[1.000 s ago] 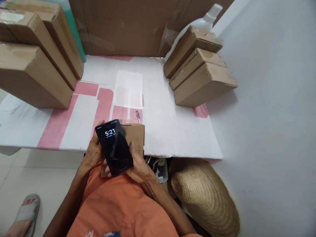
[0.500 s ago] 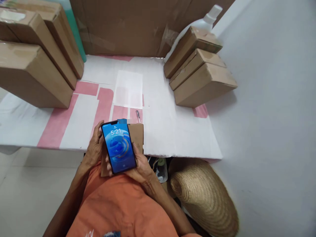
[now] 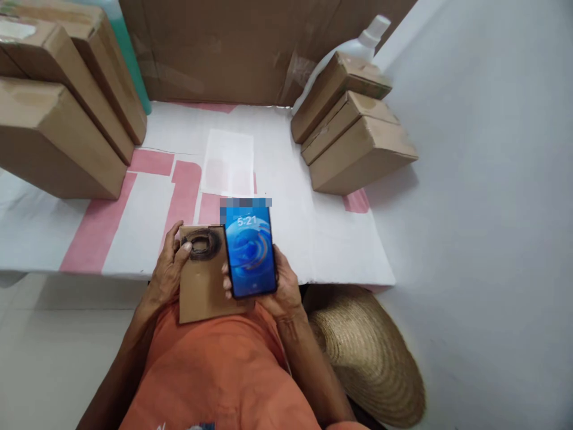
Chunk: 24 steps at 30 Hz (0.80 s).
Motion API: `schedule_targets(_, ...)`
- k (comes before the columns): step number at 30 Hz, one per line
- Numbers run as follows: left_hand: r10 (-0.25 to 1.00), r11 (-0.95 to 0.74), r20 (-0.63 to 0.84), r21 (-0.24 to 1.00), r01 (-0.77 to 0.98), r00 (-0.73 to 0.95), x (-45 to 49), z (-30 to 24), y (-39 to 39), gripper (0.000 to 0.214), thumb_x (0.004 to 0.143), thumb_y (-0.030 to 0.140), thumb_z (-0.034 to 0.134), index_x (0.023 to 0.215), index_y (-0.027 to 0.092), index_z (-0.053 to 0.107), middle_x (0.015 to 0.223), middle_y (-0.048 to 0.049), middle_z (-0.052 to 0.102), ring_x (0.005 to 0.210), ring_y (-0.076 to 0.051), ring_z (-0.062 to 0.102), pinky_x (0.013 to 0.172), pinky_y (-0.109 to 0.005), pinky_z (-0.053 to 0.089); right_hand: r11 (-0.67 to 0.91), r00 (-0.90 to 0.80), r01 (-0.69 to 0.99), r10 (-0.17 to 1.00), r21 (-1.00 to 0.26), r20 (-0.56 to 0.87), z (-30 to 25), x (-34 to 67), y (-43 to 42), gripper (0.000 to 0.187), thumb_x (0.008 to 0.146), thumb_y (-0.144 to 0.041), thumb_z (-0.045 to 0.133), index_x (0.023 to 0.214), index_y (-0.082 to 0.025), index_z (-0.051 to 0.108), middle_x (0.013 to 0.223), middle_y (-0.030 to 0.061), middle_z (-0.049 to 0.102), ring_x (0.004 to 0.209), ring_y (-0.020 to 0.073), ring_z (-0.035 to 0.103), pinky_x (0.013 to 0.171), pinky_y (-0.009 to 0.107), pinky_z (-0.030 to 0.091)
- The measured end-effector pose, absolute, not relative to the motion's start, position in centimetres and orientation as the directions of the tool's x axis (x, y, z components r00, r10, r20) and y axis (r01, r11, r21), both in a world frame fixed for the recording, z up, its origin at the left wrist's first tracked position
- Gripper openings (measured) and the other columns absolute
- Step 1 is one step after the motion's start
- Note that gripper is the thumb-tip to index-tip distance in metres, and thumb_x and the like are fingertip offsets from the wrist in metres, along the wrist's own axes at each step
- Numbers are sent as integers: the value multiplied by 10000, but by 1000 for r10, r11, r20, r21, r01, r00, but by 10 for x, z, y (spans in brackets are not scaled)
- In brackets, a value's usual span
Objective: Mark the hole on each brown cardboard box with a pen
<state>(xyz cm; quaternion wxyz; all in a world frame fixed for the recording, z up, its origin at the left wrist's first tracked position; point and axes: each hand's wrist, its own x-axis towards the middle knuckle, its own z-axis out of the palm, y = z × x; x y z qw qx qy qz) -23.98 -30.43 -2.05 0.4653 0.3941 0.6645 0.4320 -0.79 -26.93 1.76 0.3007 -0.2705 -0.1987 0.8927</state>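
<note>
In my right hand (image 3: 284, 283) is a smartphone (image 3: 251, 257), its lit blue screen facing me and reading 5:21. My fingers wrap round its lower part. My left hand (image 3: 169, 263) grips the left edge of a flat brown cardboard piece (image 3: 203, 292), thumb on top by a dark, black-smudged ring (image 3: 200, 243) that looks like a hole. The cardboard rests against my lap at the table's front edge. Its right side is covered by the phone and my right hand.
Cardboard boxes (image 3: 67, 143) stand at left on the white and pink table cover (image 3: 331, 239), more boxes (image 3: 358, 152) at right. Behind those is a white bottle (image 3: 362, 45). A white paper sheet (image 3: 228, 161) lies mid-table. A straw hat (image 3: 371, 358) is below, beside the wall (image 3: 483, 209).
The phone has moved right, off most of the cardboard, uncovering the dark ring. My left thumb now shows on the cardboard. The pen on the table is no longer visible.
</note>
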Motion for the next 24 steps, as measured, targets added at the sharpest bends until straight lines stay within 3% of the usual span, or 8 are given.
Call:
schedule_targets(5,910,332,-300,941,70,-286,-242,-23,-304,1002,892,846,623,1664,242,413,1646,-197,547,1543,-415,524,1322,-614,358,-493,-295,-398,867,-774,-401,13,44,-237,752,905,-867,613,1150,-173,762,1012,153,847,964,354,822,832,513,681)
schedule_targets(9,908,338,-295,936,103,-297,-243,-23,-302,1006,875,854,643,1644,239,438,1677,-186,526,1614,-415,439,1361,-595,302,-328,68,-45,941,-944,-330,-6,81,-219,651,856,-875,672,847,-224,679,694,55,729,736,271,735,688,385,614)
schedule_targets(12,914,329,-285,937,120,-288,-241,-22,-300,1005,893,846,621,1650,215,423,1622,-193,581,1566,-400,508,1341,-579,352,-254,119,277,966,-927,-229,-25,89,-213,665,923,-894,505,698,-267,502,588,-4,559,588,188,520,580,336,463)
schedule_targets(15,912,337,-290,933,126,-292,-240,-21,-300,1012,897,843,614,1655,203,411,1591,-199,607,1503,-393,574,1293,-564,427,-208,117,414,978,-886,-175,-43,82,-211,638,966,-853,402,680,-282,401,580,-39,443,582,155,387,572,323,358)
schedule_targets(19,911,346,-286,923,171,-297,-238,-17,-300,1063,885,879,593,1662,182,395,1612,-215,584,1488,-396,586,1251,-549,483,-158,131,545,986,-824,-102,-56,74,-209,549,1006,-685,445,653,-266,418,604,-30,476,633,160,411,630,316,317)
schedule_targets(24,918,335,-257,909,247,-301,-238,-16,-299,1053,897,885,563,1656,174,401,1644,-214,550,1540,-396,533,1279,-538,459,-157,164,694,985,-703,-58,-57,80,-212,381,1026,-449,509,732,-232,618,673,21,613,665,194,496,689,324,340)
